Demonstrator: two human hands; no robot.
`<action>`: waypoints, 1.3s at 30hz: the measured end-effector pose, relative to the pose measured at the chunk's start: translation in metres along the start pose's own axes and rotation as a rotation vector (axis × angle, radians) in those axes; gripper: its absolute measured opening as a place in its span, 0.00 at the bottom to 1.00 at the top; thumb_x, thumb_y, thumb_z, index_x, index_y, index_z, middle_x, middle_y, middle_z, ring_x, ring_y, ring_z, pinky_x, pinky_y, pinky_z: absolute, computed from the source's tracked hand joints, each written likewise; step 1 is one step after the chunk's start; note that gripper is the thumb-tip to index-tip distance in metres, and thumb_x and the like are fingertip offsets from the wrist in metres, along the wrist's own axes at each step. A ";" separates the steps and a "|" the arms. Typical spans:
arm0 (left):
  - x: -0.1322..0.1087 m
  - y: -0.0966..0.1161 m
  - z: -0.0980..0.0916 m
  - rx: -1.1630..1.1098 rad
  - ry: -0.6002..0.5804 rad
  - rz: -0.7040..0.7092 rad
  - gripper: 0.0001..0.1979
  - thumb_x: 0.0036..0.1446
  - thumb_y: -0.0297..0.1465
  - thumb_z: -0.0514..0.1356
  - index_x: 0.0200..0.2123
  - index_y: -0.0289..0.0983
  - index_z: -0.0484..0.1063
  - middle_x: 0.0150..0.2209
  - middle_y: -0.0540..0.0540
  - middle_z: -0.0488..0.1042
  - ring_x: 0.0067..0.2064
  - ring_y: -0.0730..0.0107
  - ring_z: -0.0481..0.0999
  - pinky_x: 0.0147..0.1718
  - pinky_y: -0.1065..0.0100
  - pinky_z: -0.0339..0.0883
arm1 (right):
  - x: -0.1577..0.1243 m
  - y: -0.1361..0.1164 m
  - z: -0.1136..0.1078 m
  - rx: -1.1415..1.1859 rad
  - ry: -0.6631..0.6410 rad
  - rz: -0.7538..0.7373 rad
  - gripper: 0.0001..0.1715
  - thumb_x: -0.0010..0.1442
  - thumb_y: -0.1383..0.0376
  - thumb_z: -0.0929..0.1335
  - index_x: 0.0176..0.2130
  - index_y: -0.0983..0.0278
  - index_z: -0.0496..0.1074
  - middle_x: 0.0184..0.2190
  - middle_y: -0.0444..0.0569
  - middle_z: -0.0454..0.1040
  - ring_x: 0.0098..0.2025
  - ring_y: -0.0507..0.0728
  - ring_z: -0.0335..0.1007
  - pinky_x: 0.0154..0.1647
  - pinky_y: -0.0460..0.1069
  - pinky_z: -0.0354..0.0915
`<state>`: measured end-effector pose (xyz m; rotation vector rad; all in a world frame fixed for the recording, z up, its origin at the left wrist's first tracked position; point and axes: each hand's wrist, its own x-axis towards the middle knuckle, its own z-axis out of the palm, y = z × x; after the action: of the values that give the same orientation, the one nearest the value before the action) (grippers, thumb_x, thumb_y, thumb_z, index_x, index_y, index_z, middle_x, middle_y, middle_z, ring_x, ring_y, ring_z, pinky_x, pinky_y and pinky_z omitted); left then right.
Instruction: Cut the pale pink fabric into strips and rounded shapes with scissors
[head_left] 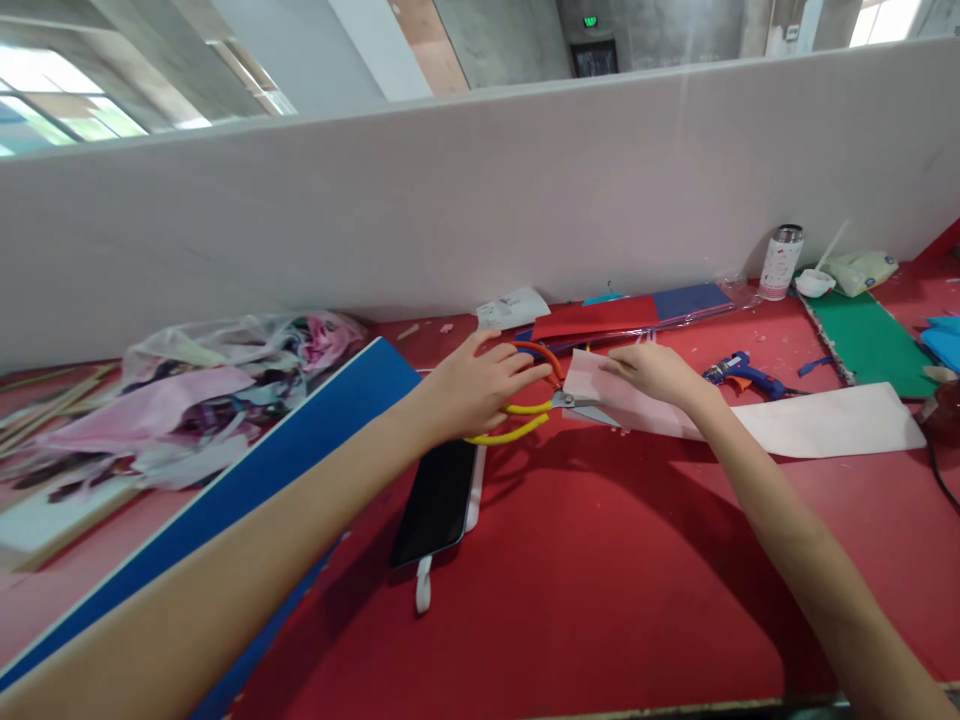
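My left hand (480, 388) is at the handles of a pair of scissors (564, 400) with orange and yellow grips, its fingers curled across them. The scissors' blades point right, and their tips reach under a long pale pink strip (810, 422) of paper or felt. My right hand (651, 374) pinches this strip near its left end, just right of the blades. The strip's middle passes behind my right wrist, and its far end lies on the red table. Below my left hand lies a black phone (437, 505) with a white strap.
A blue board (330, 425) slants beneath my left forearm, beside a plastic bag of scraps (202, 390). Red and blue sheets (600, 318) lie at the back. To the right are a blue glue gun (742, 373), a green board (870, 345) and a bottle (781, 262). A white partition (450, 210) stands behind.
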<state>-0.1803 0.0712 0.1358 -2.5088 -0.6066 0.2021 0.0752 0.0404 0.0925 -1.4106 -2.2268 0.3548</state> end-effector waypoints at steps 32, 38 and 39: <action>0.019 0.024 0.001 0.022 -0.028 -0.112 0.25 0.50 0.29 0.55 0.54 0.35 0.66 0.45 0.36 0.74 0.44 0.52 0.72 0.51 0.49 0.57 | 0.000 0.003 -0.001 0.054 -0.011 0.008 0.21 0.67 0.56 0.58 0.33 0.63 0.72 0.27 0.45 0.71 0.27 0.50 0.58 0.28 0.46 0.46; 0.015 0.016 0.005 -0.011 0.011 -0.053 0.24 0.49 0.26 0.55 0.52 0.38 0.66 0.43 0.41 0.76 0.44 0.56 0.72 0.51 0.49 0.55 | -0.001 0.001 -0.003 0.036 -0.011 0.015 0.20 0.67 0.57 0.59 0.31 0.64 0.71 0.25 0.44 0.69 0.26 0.50 0.55 0.27 0.46 0.45; 0.014 0.014 0.006 -0.026 0.022 -0.043 0.24 0.49 0.26 0.55 0.52 0.40 0.66 0.44 0.41 0.76 0.45 0.56 0.72 0.52 0.50 0.55 | -0.001 0.000 -0.004 0.036 -0.016 0.023 0.20 0.67 0.58 0.59 0.30 0.64 0.71 0.25 0.44 0.68 0.25 0.50 0.54 0.27 0.46 0.45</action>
<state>-0.1644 0.0701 0.1228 -2.5169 -0.6575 0.1520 0.0777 0.0397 0.0956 -1.4210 -2.2076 0.4131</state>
